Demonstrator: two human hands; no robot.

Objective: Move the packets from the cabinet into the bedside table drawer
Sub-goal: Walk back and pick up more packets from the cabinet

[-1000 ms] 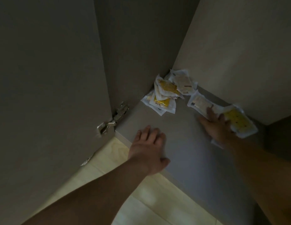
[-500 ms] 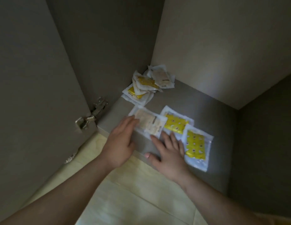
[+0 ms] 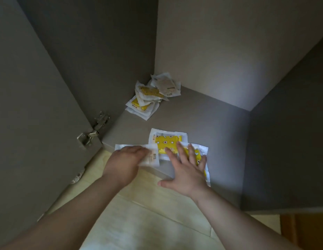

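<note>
Gathering at shelf (image 3: 220, 132) edge: right hand (image 3: 186, 170) flat, fingers (image 3: 191, 152) spread on two yellow packets (image 3: 167, 143); left hand (image 3: 126, 159) covers pale packet (image 3: 153, 156), grasp unclear. Stack all three before lifting; pile (image 3: 151, 98) waits beyond both hands.

I have drawn three packets from the rear of the shelf (image 3: 220, 127) to its front edge. My left hand (image 3: 128, 159) has moved onto the pale packet (image 3: 153, 156), which now overhangs that edge. My right hand (image 3: 186, 170) now lies flat on the right yellow packet (image 3: 200, 154), which has slid to overlap the middle yellow packet (image 3: 166, 141).
</note>
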